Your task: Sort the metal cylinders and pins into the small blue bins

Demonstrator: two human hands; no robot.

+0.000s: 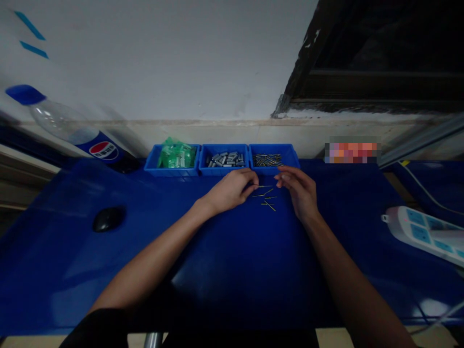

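Note:
My left hand (235,189) is closed in a pinch. A thin yellowish metal pin (266,186) sticks out to the right from its fingertips, low over the table. Several similar loose pins (268,198) lie scattered on the blue tabletop just below, between my two hands. On their right side hovers my right hand (301,191), fingers loosely bent and somewhat apart, with nothing visible in it. Right behind the hands stands a blue bin (274,170) filled with many thin metal pins (267,159).
Left of that bin are a blue bin with short silvery metal pieces (226,158) and another with green plastic packets (177,154). A Pepsi bottle (87,135) leans at back left above a black mouse (107,219). A white power strip (420,229) lies at right.

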